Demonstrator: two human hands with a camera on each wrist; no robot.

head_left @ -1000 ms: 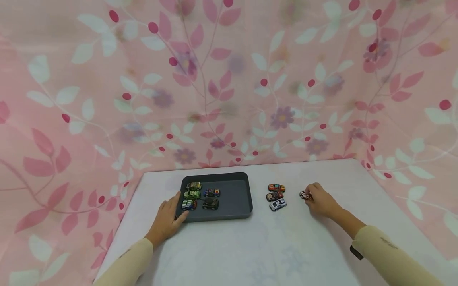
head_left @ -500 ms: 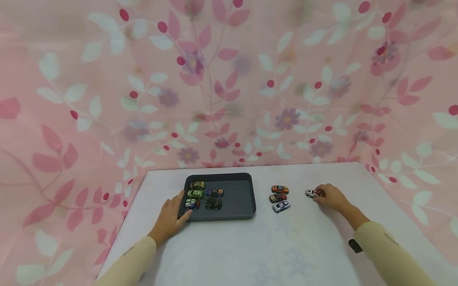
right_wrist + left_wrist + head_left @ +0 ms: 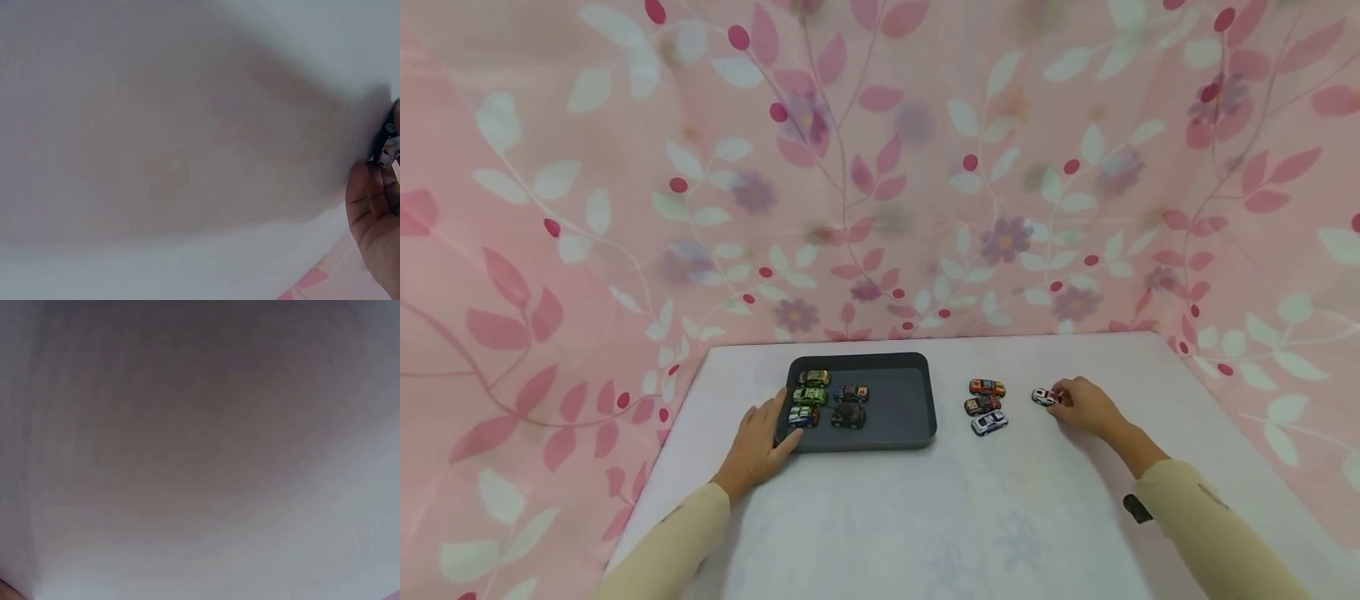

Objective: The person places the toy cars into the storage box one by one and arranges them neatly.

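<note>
My right hand (image 3: 1088, 408) pinches a small white toy car (image 3: 1043, 397) by its right end, low over the right part of the table. In the right wrist view the fingers (image 3: 362, 194) show at the right edge with the toy car (image 3: 389, 147) between them. My left hand (image 3: 754, 446) lies along the left rim of a dark grey tray (image 3: 898, 408), fingers extended and thumb at the front corner. Inside the tray, several toy cars stand in its left half, among them a green one (image 3: 810, 397) and a black one (image 3: 848, 416).
Left of my right hand, an orange toy car (image 3: 987, 387), a dark red one (image 3: 982, 405) and a silver one (image 3: 989, 423) sit close together on the white-covered table (image 3: 880, 525). A pink floral curtain (image 3: 850, 167) rises behind. The left wrist view shows mostly blurred cloth.
Over the last half second my right hand has shifted the white toy car slightly left, toward the three others. My left hand stays at the tray. The head view has moved a little.
</note>
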